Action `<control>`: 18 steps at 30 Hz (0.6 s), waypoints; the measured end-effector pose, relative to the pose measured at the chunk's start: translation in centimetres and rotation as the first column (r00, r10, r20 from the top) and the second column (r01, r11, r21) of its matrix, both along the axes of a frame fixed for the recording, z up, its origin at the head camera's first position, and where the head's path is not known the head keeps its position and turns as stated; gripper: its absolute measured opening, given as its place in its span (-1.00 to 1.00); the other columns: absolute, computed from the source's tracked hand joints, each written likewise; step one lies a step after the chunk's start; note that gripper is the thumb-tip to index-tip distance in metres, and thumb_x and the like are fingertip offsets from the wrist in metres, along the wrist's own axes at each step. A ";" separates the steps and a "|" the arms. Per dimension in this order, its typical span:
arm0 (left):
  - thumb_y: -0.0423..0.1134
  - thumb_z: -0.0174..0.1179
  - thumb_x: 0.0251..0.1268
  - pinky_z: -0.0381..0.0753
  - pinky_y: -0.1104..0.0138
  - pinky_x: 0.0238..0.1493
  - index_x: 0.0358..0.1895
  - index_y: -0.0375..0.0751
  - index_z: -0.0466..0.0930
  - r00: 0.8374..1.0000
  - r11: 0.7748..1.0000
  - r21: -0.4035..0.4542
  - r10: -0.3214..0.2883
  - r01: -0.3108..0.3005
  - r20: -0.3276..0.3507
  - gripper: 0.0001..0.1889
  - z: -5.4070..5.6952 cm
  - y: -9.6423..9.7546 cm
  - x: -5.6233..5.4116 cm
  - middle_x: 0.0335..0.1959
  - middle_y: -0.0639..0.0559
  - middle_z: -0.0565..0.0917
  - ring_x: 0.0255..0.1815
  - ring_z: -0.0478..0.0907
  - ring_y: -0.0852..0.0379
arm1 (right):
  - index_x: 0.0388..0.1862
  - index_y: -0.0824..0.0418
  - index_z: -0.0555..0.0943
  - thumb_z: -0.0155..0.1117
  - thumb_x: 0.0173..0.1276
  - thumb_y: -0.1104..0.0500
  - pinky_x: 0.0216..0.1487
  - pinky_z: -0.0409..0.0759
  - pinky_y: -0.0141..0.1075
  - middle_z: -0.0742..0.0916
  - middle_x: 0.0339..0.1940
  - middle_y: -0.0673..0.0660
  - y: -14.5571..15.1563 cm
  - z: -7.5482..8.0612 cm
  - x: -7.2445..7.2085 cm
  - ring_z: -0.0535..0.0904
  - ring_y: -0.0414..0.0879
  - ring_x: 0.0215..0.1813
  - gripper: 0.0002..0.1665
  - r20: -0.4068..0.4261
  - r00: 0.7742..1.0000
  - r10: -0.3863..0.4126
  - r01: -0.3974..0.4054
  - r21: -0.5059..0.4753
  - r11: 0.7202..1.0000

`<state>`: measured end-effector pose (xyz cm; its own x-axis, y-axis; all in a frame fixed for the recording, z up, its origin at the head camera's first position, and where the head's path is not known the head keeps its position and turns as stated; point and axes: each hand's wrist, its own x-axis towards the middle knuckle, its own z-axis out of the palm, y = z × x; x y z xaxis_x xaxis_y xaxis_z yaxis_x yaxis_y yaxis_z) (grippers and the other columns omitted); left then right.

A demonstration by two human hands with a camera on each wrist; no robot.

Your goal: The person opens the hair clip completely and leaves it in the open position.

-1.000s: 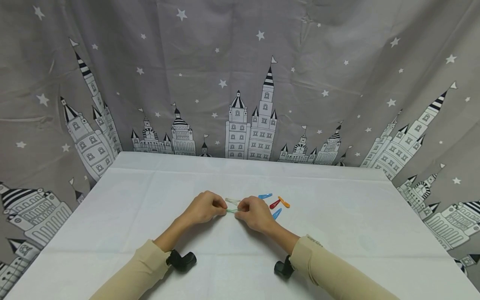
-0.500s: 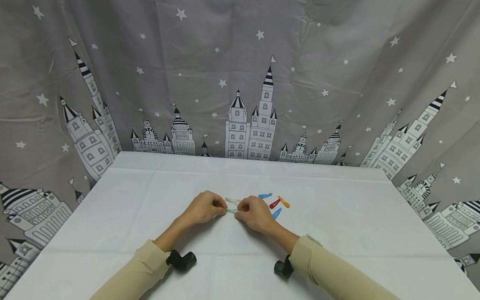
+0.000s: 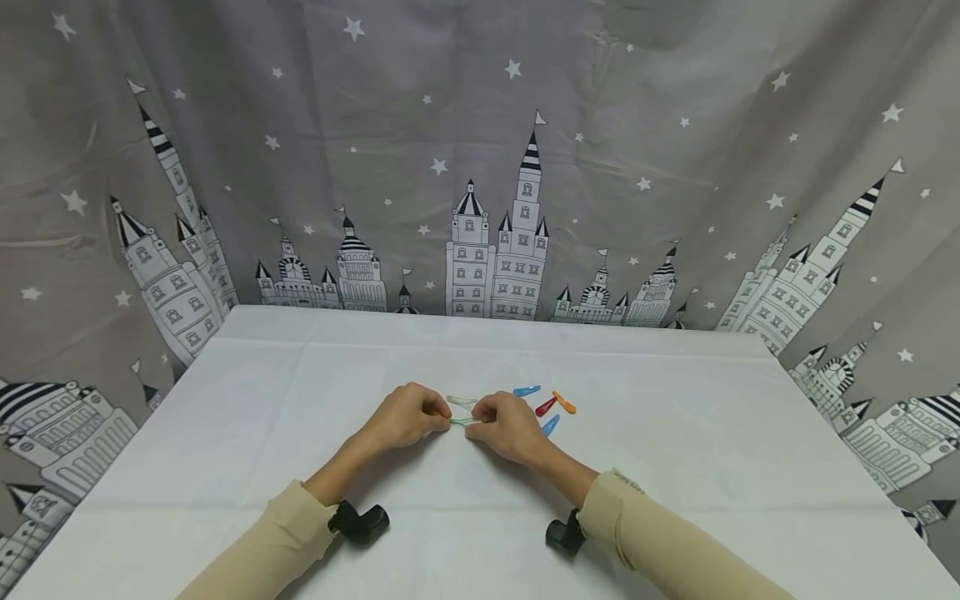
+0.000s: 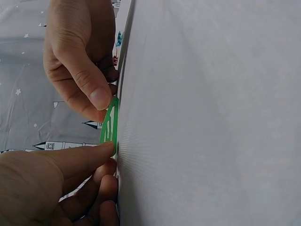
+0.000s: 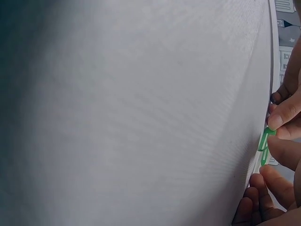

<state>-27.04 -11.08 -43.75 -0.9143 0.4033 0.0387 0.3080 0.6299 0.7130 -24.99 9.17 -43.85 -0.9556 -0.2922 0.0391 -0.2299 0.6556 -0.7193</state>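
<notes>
Evidently your left hand [image 3: 405, 414] pinches the green hair clip [image 4: 115, 123], thumb over its broad end, while your right hand [image 3: 508, 427] closes thumb and forefinger about its narrow end; how firmly you squeeze there cannot be told. Your green hair clip is left of the red clip [image 3: 546, 407] and slightly nearer you. Around that red one, you have the pale clip [image 3: 459, 400] to its left, the orange clip [image 3: 565, 403] just right, and blue clips [image 3: 551, 425] beyond and nearer. Expect something light, thin and springy, probably slick-faced; you likely get surest purchase at the broad end and side edges.
</notes>
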 end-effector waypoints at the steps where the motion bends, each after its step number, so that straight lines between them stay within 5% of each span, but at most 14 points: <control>1: -0.37 0.37 0.14 0.46 0.30 -0.35 -0.34 -0.22 0.75 1.000 1.000 0.001 -0.001 0.001 0.002 -0.96 0.0 0.0 0.0 -0.49 0.15 0.66 -0.45 0.49 0.22 | -0.19 0.27 0.70 0.47 0.19 0.19 -0.17 0.50 -0.25 0.62 -0.33 0.01 0.0 0.0 0.0 0.48 -0.14 -0.25 -0.76 0.003 1.000 0.001 -0.001 0.001 1.000; 18: -0.41 0.35 0.16 0.48 0.28 -0.32 -0.33 -0.25 0.75 1.000 1.000 0.016 -0.003 0.003 -0.002 -0.96 0.0 -0.2 0.0 -0.47 0.12 0.67 -0.43 0.50 0.21 | -0.18 0.29 0.70 0.44 0.19 0.25 -0.12 0.51 -0.23 0.63 -0.30 0.02 0.1 0.1 0.1 0.49 -0.13 -0.22 -0.78 0.003 1.000 0.025 -0.025 0.002 1.000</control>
<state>-27.03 -11.32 -43.78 -0.9131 0.4051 0.0468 0.3111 0.6178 0.7222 -24.94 9.28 -43.76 -0.9482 -0.3157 0.0355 -0.2437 0.6513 -0.7186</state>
